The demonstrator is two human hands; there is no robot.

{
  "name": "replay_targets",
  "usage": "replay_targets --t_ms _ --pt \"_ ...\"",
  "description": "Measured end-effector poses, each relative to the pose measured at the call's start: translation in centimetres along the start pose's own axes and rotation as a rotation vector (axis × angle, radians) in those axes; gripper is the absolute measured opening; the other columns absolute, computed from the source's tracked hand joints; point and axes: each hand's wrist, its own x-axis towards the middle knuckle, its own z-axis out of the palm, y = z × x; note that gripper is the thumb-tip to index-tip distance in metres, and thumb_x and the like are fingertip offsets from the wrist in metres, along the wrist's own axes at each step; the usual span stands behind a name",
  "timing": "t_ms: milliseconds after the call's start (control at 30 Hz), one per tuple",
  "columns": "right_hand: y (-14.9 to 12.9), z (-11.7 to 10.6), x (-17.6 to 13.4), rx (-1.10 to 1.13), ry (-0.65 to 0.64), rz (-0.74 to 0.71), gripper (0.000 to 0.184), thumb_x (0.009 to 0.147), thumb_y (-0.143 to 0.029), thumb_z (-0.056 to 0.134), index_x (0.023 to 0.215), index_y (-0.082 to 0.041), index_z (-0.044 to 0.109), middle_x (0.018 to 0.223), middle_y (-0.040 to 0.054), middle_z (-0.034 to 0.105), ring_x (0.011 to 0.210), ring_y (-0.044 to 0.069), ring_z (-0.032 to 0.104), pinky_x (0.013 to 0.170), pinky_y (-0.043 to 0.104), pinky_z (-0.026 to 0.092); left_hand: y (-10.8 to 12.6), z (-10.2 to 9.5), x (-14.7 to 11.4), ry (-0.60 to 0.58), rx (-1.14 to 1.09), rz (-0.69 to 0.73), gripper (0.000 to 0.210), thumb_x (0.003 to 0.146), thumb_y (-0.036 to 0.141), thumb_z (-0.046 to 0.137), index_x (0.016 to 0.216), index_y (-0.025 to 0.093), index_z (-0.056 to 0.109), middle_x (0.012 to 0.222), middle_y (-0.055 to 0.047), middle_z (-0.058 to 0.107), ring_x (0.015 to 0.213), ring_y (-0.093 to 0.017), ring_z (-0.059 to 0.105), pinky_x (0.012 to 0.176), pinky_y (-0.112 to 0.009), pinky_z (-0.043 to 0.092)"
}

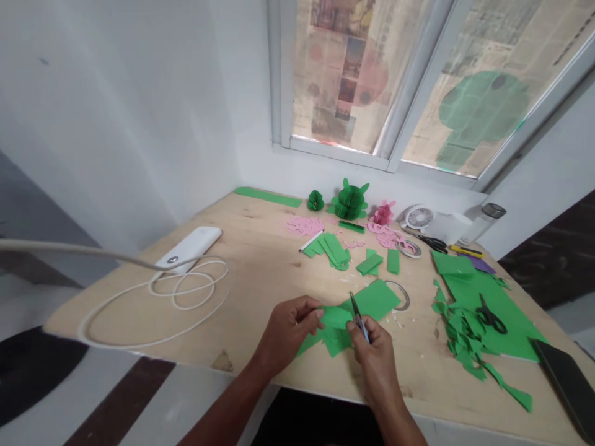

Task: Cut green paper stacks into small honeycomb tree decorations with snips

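My left hand (297, 322) is closed in a pinch on the left edge of a small green paper piece (335, 316). In my right hand (374, 347) is a pair of tweezers (356, 308), their dark tips pointing up and away from me. The right fingertips are at the paper's right edge; whether they grip it too I cannot tell. Under and beyond the hands lie more green sheets (372, 300), and a roll of tape (400, 296) rests at their far right corner.
Cut green strips (332, 249) and pink scraps (304, 225) lie farther back, before paper figures (351, 201). Green scraps (465, 328), scissors (490, 314) and a dark phone (564, 384) are at right. A white power bank (190, 248) with a looped cable (153, 297) lies left.
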Motion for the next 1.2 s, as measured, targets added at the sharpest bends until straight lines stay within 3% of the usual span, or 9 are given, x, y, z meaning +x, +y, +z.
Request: replay_targets --t_ms 167,300,467,633,767,900,1033,1200 --pt "0.5 -0.6 -0.1 0.038 0.047 0.027 0.035 0.067 -0.048 0.070 0.062 -0.018 0.054 0.052 -0.0079 0.031 0.047 0.008 0.021 0.043 0.023 0.016 -0.7 -1.0 0.7 0.131 0.008 -0.056 0.010 0.070 0.027 0.065 0.065 0.018 0.068 0.055 -0.002 0.066 0.046 -0.012 0.053 0.048 -0.022 0.040" --pt "1.1 -1.3 -0.4 0.034 0.083 0.017 0.034 0.068 -0.048 0.071 0.064 -0.018 0.057 0.050 -0.0082 0.034 0.046 0.008 0.020 0.043 0.023 0.017 -2.2 -2.7 1.9 0.241 0.140 -0.049 0.006 0.070 0.025 0.063 0.070 0.019 0.065 0.054 -0.001 0.065 0.045 -0.014 0.053 0.048 -0.024 0.039" --pt "1.8 -2.2 -0.8 -0.014 0.115 -0.007 0.032 0.069 -0.047 0.070 0.065 -0.018 0.058 0.048 -0.0075 0.036 0.045 0.009 0.026 0.043 0.023 0.021 -3.2 -4.1 2.8 0.326 0.646 0.025 0.017 0.072 0.023 0.061 0.087 0.021 0.069 0.058 -0.002 0.065 0.057 -0.019 0.060 0.057 -0.027 0.038" --pt "2.4 -2.8 -0.9 -0.018 0.152 -0.029 0.031 0.069 -0.045 0.071 0.065 -0.017 0.059 0.053 -0.0050 0.045 0.050 0.010 0.036 0.048 0.022 0.030 -3.1 -4.6 2.3 0.347 1.115 -0.126 0.038 0.085 0.028 0.049 0.120 0.018 0.059 0.074 -0.007 0.071 0.075 -0.027 0.065 0.065 -0.032 0.041" --pt "2.8 -3.0 -1.0 0.001 0.176 -0.001 0.031 0.068 -0.046 0.070 0.066 -0.017 0.060 0.055 -0.0049 0.045 0.051 0.010 0.036 0.049 0.022 0.030 -3.6 -4.6 1.5 0.330 1.147 -0.067 0.032 0.087 0.026 0.046 0.114 0.018 0.062 0.083 -0.007 0.072 0.082 -0.025 0.066 0.071 -0.034 0.045" --pt "3.0 -3.0 -0.9 0.003 0.170 -0.008 0.031 0.069 -0.046 0.070 0.068 -0.017 0.061 0.054 -0.0044 0.046 0.050 0.011 0.036 0.048 0.023 0.028 -4.1 -4.2 1.4 0.260 1.109 0.144 0.024 0.085 0.021 0.047 0.099 0.017 0.067 0.092 -0.008 0.071 0.088 -0.023 0.064 0.079 -0.034 0.046" --pt "3.0 -3.1 -0.9 0.018 0.155 -0.044 0.027 0.071 -0.043 0.070 0.068 -0.017 0.060 0.057 -0.0041 0.049 0.054 0.011 0.039 0.052 0.024 0.030 -4.4 -3.7 1.7 0.125 1.208 0.339 0.022 0.086 0.020 0.048 0.088 0.018 0.070 0.095 -0.009 0.069 0.095 -0.026 0.060 0.084 -0.039 0.044" --pt "3.1 -3.1 -1.0 0.043 0.130 -0.047 0.025 0.072 -0.040 0.069 0.068 -0.018 0.060 0.057 -0.0045 0.049 0.055 0.011 0.039 0.054 0.024 0.031 -5.1 -3.1 1.5 0.061 1.283 0.391 0.022 0.086 0.019 0.048 0.091 0.019 0.070 0.099 -0.010 0.067 0.091 -0.026 0.058 0.079 -0.040 0.044"
